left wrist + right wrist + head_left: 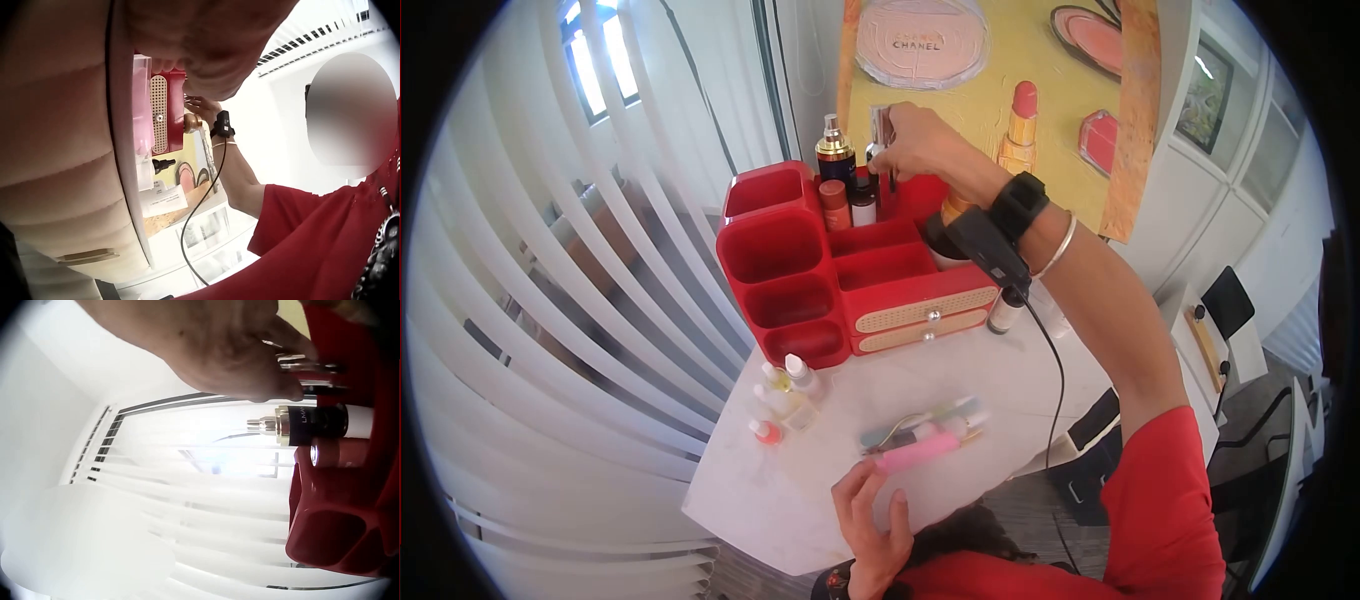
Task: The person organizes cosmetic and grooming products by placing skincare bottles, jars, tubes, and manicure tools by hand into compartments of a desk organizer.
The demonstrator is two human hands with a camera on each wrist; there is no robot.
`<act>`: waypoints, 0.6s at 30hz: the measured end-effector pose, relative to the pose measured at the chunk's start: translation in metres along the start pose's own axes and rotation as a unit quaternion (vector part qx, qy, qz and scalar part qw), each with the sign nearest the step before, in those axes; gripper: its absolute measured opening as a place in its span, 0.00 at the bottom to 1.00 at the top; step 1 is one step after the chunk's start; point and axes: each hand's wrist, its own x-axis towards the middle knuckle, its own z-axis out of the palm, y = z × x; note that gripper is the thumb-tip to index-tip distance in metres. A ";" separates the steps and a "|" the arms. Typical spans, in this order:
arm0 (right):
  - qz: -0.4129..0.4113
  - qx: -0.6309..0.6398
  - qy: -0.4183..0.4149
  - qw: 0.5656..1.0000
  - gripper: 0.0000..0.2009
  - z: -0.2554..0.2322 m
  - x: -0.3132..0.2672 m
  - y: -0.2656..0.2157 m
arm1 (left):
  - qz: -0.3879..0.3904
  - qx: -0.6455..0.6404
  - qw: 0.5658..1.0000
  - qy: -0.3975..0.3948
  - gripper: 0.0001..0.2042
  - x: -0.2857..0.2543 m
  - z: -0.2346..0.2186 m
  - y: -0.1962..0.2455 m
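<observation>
At the back of the red organizer [785, 250], my right hand [925, 145] pinches a slim silver-topped container [878, 128]. The right wrist view shows the same hand [231, 353] with its fingers at shiny slim containers [299, 364], beside a dark bottle with a gold collar [312, 424]. That dark bottle [835, 150] stands in the organizer, near a reddish-brown capped bottle [835, 205]. My left hand [875, 520] holds nothing, its fingers loosely bent by a pink item [917, 452] on the white table [800, 500]; whether they touch is unclear.
Small dropper bottles [767, 432] stand left on the table, below the organizer. A dark-capped bottle [1004, 312] stands to its right. Behind is a yellow painting [960, 110]; vertical blinds [530, 330] hang at left. A black cable [1060, 380] hangs from the right wrist.
</observation>
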 end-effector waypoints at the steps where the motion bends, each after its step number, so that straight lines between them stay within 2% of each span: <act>1: 0.015 0.021 -0.012 1.000 0.19 0.004 0.003 0.002 | -0.008 -0.005 1.000 -0.002 0.20 0.000 0.000 -0.001; 6: 0.036 0.053 -0.047 0.997 0.13 0.017 0.020 0.014 | -0.011 -0.004 1.000 -0.012 0.18 0.000 -0.003 0.000; 8: 0.025 -0.003 -0.046 0.999 0.12 0.006 0.016 0.009 | -0.012 -0.013 1.000 -0.021 0.18 -0.001 -0.002 0.004; 10: 0.004 -0.065 0.061 0.996 0.12 -0.008 0.001 0.008 | -0.018 0.004 1.000 -0.002 0.16 -0.001 -0.001 0.006; 11: 0.021 -0.070 0.064 0.995 0.12 -0.020 -0.011 0.019 | -0.026 0.004 1.000 -0.003 0.15 -0.003 -0.001 0.005; 13: -0.120 0.023 0.186 0.975 0.11 -0.048 -0.035 0.041 | -0.034 0.010 0.999 -0.008 0.15 -0.006 0.000 0.007; 16: -0.088 0.049 0.239 0.966 0.09 -0.087 -0.093 0.073 | -0.045 0.026 0.999 -0.001 0.13 -0.006 0.000 0.008; 18: -0.074 0.023 0.243 0.967 0.08 -0.090 -0.142 0.102 | -0.039 0.032 0.999 -0.001 0.13 -0.006 0.000 0.010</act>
